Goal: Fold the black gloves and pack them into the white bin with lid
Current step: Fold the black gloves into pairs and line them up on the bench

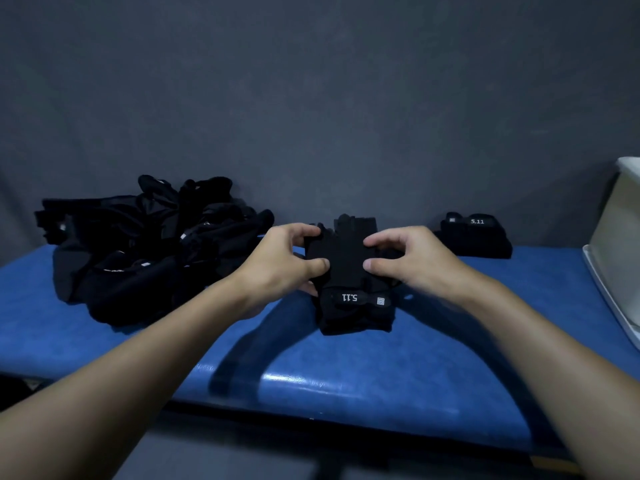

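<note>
Counter (346,382) front strip: open blue padding, passable. Left rear blocked by a heap of black gloves (149,247). Centre taken by one glove (349,268). Folded gloves (476,237) sit back right — a gap separates them from the white bin (620,237) at the right edge.

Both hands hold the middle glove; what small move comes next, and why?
Probably fold the held glove, fingers toward cuff: left hand and right hand pinch its sides, and it is unfolded, unlike the folded glove by the white bin.
</note>
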The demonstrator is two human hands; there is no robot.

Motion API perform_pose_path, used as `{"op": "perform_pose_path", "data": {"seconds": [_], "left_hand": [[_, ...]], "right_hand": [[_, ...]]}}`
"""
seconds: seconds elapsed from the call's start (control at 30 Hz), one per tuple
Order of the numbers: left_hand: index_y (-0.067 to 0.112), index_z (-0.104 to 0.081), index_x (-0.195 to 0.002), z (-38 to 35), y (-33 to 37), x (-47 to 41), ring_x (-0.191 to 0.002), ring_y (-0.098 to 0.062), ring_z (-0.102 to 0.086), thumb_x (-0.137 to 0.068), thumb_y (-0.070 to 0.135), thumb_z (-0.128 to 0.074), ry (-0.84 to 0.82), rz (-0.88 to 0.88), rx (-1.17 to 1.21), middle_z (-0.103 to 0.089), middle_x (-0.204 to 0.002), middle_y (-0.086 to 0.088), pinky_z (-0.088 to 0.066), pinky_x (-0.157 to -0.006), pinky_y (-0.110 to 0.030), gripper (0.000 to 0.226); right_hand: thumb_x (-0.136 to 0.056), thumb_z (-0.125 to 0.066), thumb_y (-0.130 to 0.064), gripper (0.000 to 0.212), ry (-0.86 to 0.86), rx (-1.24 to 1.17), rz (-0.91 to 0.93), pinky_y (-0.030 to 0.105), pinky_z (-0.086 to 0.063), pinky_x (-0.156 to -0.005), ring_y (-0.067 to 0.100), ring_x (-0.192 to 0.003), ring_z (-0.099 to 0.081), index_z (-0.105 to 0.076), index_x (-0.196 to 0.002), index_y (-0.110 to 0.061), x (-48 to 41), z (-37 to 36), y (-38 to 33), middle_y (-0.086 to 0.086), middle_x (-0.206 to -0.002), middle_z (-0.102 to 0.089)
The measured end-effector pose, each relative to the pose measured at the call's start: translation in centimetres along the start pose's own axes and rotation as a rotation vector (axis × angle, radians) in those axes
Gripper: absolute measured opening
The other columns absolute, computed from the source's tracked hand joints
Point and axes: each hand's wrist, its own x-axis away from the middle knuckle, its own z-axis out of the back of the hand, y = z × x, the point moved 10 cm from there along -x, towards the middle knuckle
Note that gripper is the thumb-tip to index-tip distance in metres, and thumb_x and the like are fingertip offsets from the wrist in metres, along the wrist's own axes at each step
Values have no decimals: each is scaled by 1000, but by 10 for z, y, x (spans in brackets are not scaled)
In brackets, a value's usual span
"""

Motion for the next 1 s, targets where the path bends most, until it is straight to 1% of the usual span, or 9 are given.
{"op": "perform_pose_path", "data": {"seconds": [0.07,0.2,0.3,0.4,0.53,0.63,0.73,0.87,1.0], "left_hand": [[1,-49,-137,-2,-7,0,-67,-14,-71,-88,-6,-66,-21,29,-21,-61,-113,-7,-60,-58,-30,52],[4,-44,-142,-2,-21,-1,-70,-22,-72,-88,-3,-69,-49,63,-64,-59,-123,-9,-60,-64,-32,61],[14,-48,-138,2,-29,-2,-63,-20,-69,-88,8,-73,-46,63,-201,-56,-129,-9,-58,-69,-31,56],[20,-54,-129,9,-31,-2,-60,-10,-64,-90,25,-71,-9,68,-326,-52,-129,-4,-50,-65,-20,43],[27,-65,-108,13,-10,3,-82,-10,-58,-87,40,-70,45,-93,-511,-52,-117,5,-42,-73,-15,25],[39,-65,-98,-5,1,13,-102,-4,-53,-76,46,-79,-104,-212,-544,-54,-107,13,-39,-82,-14,26],[40,-65,-104,-25,-1,21,-106,-6,-49,-68,47,-84,-246,-301,-655,-54,-108,14,-39,-94,-17,41],[28,-65,-113,-29,0,25,-94,-2,-54,-73,28,-85,-242,-344,-696,-59,-104,11,-38,-78,-8,44],[26,-67,-109,-24,1,25,-90,-8,-61,-81,22,-79,-201,-341,-620,-67,-96,12,-43,-69,-13,31]], "right_hand": [[-80,-80,-23,38,-16,32,-27,29,-55,-84,17,-97,-68,-69,-116,-22,0,-2,3,2,-107,-70],[-80,-80,-27,43,-48,69,-17,30,-51,-97,9,-106,-63,-67,-120,-25,0,-6,4,-4,-113,-66],[-84,-75,-30,35,-65,85,-20,35,-56,-88,11,-102,-65,-66,-118,-27,1,-9,8,-4,-114,-64],[-89,-69,-29,24,-22,95,-18,28,-54,-72,12,-88,-64,-66,-112,-25,0,-1,11,-7,-106,-67],[-89,-70,-19,12,55,111,-11,27,-49,-67,12,-70,-57,-68,-101,-21,-2,20,13,-4,-87,-65],[-87,-69,-9,15,-15,98,-24,29,-48,-71,14,-72,-56,-69,-96,-21,2,22,15,0,-85,-64],[-82,-75,-9,23,-126,132,-26,20,-45,-74,12,-81,-56,-71,-96,-27,12,13,10,2,-99,-64],[-73,-84,-23,27,-182,148,2,14,-35,-79,1,-96,-49,-73,-95,-35,23,7,-3,-5,-112,-60],[-69,-86,-33,34,-315,230,12,16,-33,-91,0,-113,-42,-69,-97,-45,32,-6,-6,-12,-116,-53]]}}
